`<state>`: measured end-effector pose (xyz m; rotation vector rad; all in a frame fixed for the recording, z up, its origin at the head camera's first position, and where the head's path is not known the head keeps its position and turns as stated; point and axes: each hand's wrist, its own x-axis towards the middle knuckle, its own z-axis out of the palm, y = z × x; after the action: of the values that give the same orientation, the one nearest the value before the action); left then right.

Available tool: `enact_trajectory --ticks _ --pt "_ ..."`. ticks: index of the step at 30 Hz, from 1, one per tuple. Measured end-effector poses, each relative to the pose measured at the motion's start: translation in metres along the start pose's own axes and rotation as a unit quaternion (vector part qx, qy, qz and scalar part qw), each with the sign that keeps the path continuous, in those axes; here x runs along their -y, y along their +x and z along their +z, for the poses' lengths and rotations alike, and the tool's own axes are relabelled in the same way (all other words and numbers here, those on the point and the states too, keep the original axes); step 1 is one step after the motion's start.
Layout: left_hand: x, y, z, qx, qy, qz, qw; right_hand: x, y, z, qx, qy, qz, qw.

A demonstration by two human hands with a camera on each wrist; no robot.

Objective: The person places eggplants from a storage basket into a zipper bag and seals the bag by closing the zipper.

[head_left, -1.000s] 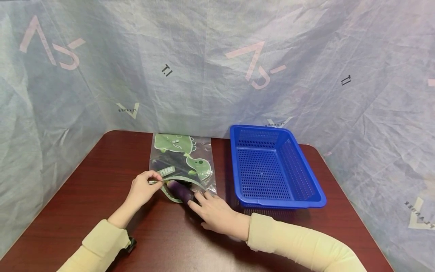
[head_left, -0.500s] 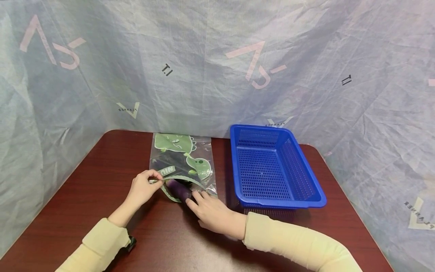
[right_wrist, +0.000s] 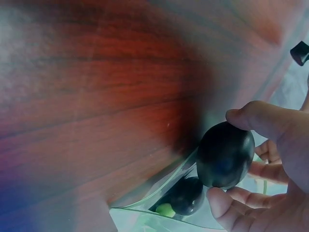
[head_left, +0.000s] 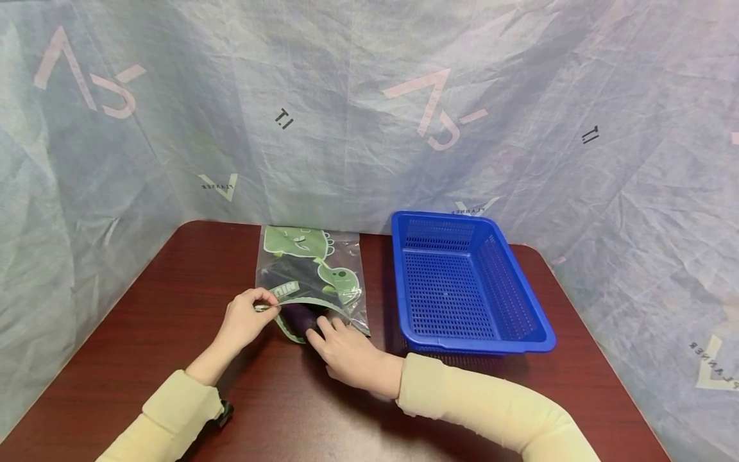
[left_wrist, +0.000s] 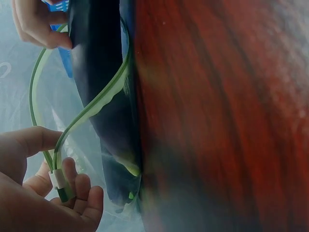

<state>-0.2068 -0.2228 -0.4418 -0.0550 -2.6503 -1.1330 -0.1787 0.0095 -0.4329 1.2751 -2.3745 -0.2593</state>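
A clear zip bag with green cartoon print lies at the back of the table, its mouth gaping toward me. My left hand pinches the left corner of that mouth, at the white zip slider. An eggplant lies partly inside the mouth, stem end first. My right hand grips its near, rounded end, thumb and fingers around it in the right wrist view. Beside it, deeper in the bag, shows another dark eggplant with a green tip.
To the right of the bag stands a blue perforated plastic basket with nothing in it. The reddish-brown wooden table is bordered behind and on both sides by a grey printed cloth.
My right hand has moved left and slightly up, pushing the eggplant further into the bag. The left hand stays almost still at the bag's corner.
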Motion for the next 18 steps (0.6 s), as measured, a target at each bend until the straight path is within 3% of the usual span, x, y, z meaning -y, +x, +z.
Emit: enact_trajectory --ticks 18 --pt "-0.001 0.0 0.0 0.0 0.0 0.004 1.0 0.002 0.017 0.012 0.007 -0.016 0.02 1.0"
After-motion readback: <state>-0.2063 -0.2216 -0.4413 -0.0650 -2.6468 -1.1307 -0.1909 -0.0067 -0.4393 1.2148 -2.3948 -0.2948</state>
